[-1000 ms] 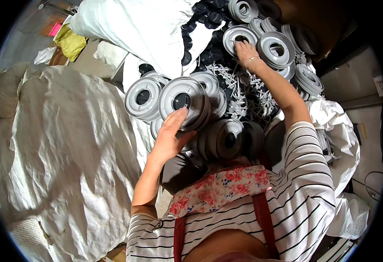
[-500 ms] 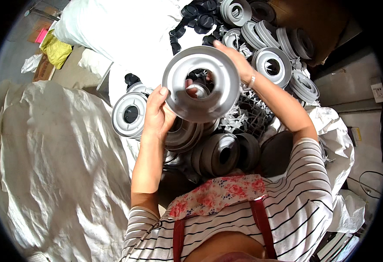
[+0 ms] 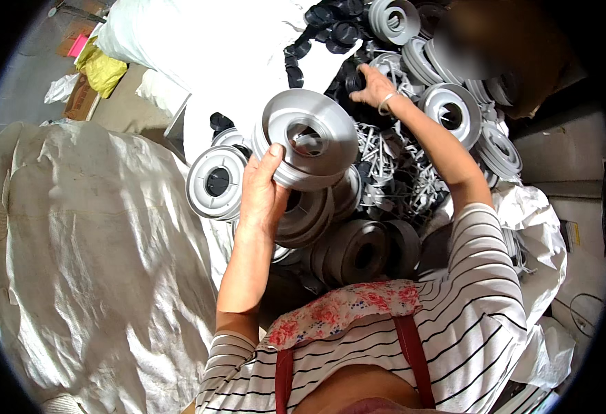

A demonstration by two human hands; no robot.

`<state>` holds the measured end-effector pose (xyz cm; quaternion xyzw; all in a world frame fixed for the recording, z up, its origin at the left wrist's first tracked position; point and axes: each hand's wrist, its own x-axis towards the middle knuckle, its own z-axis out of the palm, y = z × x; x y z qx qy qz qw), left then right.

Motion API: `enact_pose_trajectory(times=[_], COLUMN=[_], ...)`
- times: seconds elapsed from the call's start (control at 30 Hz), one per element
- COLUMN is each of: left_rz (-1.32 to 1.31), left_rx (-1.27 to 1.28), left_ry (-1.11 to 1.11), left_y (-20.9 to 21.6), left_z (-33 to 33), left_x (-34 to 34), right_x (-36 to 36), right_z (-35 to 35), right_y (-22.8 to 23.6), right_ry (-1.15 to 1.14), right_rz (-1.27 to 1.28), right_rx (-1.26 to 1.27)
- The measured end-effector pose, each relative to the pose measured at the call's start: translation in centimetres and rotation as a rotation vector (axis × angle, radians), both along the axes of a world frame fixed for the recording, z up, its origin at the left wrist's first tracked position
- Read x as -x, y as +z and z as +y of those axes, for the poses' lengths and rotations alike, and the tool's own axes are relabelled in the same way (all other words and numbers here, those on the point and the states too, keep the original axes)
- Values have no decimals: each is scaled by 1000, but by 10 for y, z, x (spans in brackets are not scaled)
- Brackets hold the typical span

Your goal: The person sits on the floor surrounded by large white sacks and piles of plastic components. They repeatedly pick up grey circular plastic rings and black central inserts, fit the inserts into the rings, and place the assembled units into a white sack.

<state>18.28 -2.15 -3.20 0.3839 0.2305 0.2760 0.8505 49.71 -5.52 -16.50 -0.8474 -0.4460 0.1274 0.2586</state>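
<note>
My left hand [image 3: 263, 185] grips a round grey ring-shaped part [image 3: 342, 134] by its left edge, thumb on top; the part is tilted and has a wide hole in its middle. Up and to the right, my right hand [image 3: 375, 88] reaches into a heap of black round caps [image 3: 350, 74]. Its fingers close around the edge of the heap, and what they hold, if anything, is hidden. Below that hand lies a tangle of small grey stalk-like pieces [image 3: 379, 155]. More grey ring parts [image 3: 296, 224] are stacked beneath the held one.
Grey rings [image 3: 451, 114] pile up at the right, beside a brown carton [image 3: 531, 41]. Another grey ring [image 3: 199, 183] lies left of my left hand. Large white sacks [image 3: 103, 255] cover the left side, and a yellow bag [image 3: 103, 69] lies far left.
My right hand has let go of the grey ring part and moved to the black caps. The part, now in my left hand alone, has lowered slightly and tilted.
</note>
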Motion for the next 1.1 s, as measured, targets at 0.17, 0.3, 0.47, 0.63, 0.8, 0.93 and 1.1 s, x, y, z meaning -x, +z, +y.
enact_pose_trajectory(times=[0.17, 0.3, 0.47, 0.63, 0.8, 0.93, 1.1], left_rz=[28, 47, -91, -11, 131, 60, 229], left_rx=[-88, 63, -52, -98, -159, -198, -514], left_ry=[36, -40, -102, -139, -267, -276, -131], left_y=[9, 17, 28, 36, 51, 58, 59], left_z=[-25, -65, -103, -117, -114, -122, -143], left_x=[-4, 4, 25, 51, 67, 70, 74], right_x=[55, 117, 160, 181, 194, 204, 218], right_z=[-90, -130, -155, -170, -184, -194, -195], right_y=[78, 137, 170, 181, 188, 188, 184], right_ry=[133, 262, 424, 603, 774, 682, 304], right_rz=[251, 475, 2, -70, -258, -120, 587], right_rx=[-273, -792, -444, -406, -381, -383, -486])
